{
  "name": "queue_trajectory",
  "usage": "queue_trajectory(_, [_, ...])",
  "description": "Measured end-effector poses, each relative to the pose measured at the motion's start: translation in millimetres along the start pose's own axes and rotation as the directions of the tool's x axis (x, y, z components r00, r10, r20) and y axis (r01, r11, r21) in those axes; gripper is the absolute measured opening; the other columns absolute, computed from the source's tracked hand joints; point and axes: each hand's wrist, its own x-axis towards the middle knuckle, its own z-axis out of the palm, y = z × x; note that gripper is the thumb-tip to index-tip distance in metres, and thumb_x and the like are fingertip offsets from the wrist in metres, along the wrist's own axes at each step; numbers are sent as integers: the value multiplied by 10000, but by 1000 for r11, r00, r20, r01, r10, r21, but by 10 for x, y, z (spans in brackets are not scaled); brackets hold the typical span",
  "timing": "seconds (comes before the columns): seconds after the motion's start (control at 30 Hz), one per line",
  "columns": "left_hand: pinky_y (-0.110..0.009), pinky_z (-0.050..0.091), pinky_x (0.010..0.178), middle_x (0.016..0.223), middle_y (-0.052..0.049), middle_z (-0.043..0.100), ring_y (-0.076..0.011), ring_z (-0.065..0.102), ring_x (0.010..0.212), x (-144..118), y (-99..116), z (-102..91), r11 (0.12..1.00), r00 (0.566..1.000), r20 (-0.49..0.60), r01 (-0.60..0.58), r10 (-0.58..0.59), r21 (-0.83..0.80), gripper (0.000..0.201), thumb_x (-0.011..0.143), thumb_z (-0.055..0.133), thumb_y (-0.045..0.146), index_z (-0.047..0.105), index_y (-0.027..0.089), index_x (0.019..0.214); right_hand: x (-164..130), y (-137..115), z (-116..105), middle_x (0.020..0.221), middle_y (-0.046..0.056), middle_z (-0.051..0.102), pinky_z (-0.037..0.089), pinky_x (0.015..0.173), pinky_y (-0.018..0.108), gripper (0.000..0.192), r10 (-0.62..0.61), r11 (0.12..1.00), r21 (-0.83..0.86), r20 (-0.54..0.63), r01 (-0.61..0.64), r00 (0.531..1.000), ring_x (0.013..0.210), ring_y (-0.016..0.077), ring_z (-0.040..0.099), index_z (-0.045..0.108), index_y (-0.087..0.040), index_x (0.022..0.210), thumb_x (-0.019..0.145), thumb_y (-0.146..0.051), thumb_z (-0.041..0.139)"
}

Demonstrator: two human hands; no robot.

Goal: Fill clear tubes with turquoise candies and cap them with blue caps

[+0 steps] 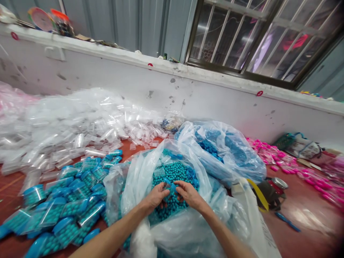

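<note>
White wall [126, 80] behind red tabletop [303, 211]; barred window [228, 37] above. Clear containers [80, 118] heaped along tabletop's rear edge, left. Plastic bag [141, 175] near front edge: loose teal beads [176, 170]. Blue-lidded jars [67, 229] toward left edge: bead-filled. Left hand [157, 195], right hand [188, 193] over bag, half-curled; blurred blue piece [172, 186] between; grip cannot be told.

- a glossy reddish-brown flat surface [309, 202], table or floor i can't tell, well covered
- on its left, a heaped mass of clear plastic containers [77, 123]
- in front of those, lidded clear jars of round teal beads [71, 200], jumbled
- mid-surface, an open translucent bag of teal beads [139, 179]
- behind it, a translucent plastic bag with blue contents [239, 152]
- at right, strewn bright-pink and clear plastic pieces [285, 161]; nearer, a slim blue stick-like object [287, 221]
</note>
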Motion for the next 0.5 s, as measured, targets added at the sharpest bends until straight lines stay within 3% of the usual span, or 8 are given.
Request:
queue_trajectory(0.17, [-162,294,347,559,92,444,-31,380,347,21,-52,-2,1000,999,53,-6,6,1,338,684,572,448,457,187,865,-55,-74,-15,563,-46,508,399,457,193,346,-43,997,-72,-23,41,999,440,84,466,546,-183,1119,822,-263,388])
queue_trajectory(0.27, [-159,273,339,515,106,401,-26,349,327,11,-45,-21,999,998,56,35,-34,-22,328,669,608,424,461,194,850,-130,-147,-75,623,-33,555,421,551,211,365,-147,953,-254,89,165,985,531,100,504,565,-201,1126,787,-206,429])
queue_trajectory(0.37, [-160,266,345,553,76,487,-35,401,344,-22,-2,-46,993,985,141,103,-95,-53,375,675,608,452,480,191,912,-185,-205,-149,682,-34,584,418,612,207,425,-188,881,-390,231,268,955,599,102,511,555,-217,1143,744,-120,448])
queue_trajectory(0.5, [-162,285,356,627,25,571,-65,484,384,-65,51,-50,979,942,308,174,-133,-108,445,671,620,444,453,197,1001,-217,-286,-204,709,-19,555,409,657,220,341,-280,755,-551,218,354,935,662,115,515,610,-235,1037,764,-108,450])
